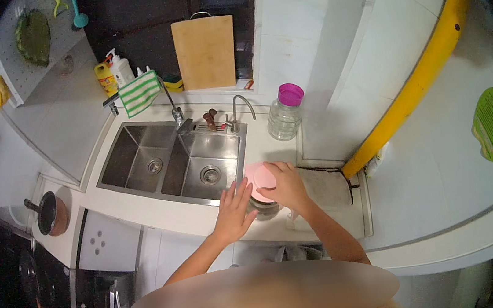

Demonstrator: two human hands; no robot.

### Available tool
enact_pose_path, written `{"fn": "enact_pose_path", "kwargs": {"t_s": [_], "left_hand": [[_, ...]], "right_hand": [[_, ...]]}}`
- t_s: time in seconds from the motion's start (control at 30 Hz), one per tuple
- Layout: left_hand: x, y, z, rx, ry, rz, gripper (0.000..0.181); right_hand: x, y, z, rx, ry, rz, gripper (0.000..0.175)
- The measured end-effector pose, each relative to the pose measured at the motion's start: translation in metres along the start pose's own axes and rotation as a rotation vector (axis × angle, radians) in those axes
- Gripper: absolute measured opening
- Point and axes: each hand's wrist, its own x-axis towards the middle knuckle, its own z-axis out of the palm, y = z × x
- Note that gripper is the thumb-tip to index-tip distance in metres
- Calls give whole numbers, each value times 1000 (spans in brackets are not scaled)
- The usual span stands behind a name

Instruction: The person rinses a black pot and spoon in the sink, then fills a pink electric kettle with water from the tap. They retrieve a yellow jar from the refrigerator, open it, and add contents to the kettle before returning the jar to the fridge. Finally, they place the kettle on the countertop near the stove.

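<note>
A pink plastic lid [264,178], or a similar round pink piece, is gripped by my right hand [288,186] from its right side. Just below it a glass jar [265,211] stands on the white countertop, partly covered by the pink piece and my hands. My left hand [235,213] has its fingers spread at the left side of the jar and the pink piece; whether it presses on them cannot be told. Behind, near the wall, stands a larger clear jar [284,119] with a magenta lid [291,95].
A double steel sink [169,163] with faucets lies to the left. A wooden cutting board [205,53] leans at the window. Bottles [121,70] stand behind a striped cloth [140,94]. A small pot [53,214] sits far left, and a yellow pipe [408,83] slants down at right.
</note>
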Motion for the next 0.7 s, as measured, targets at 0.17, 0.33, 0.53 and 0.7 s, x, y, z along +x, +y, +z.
{"fn": "enact_pose_path", "kwargs": {"t_s": [0.17,0.33,0.53,0.7], "left_hand": [[-6,0,11,99,-47,-58,66],[-7,0,18,95,-25,-75,66],[-7,0,20,124,-20,-85,67],[-8,1,22,120,-15,-86,67]], "right_hand": [[-5,9,11,-13,-26,2,63],[-5,14,16,-26,-43,-6,65],[-4,16,17,-49,-70,-17,65],[-3,17,16,-40,-78,-31,65]]}}
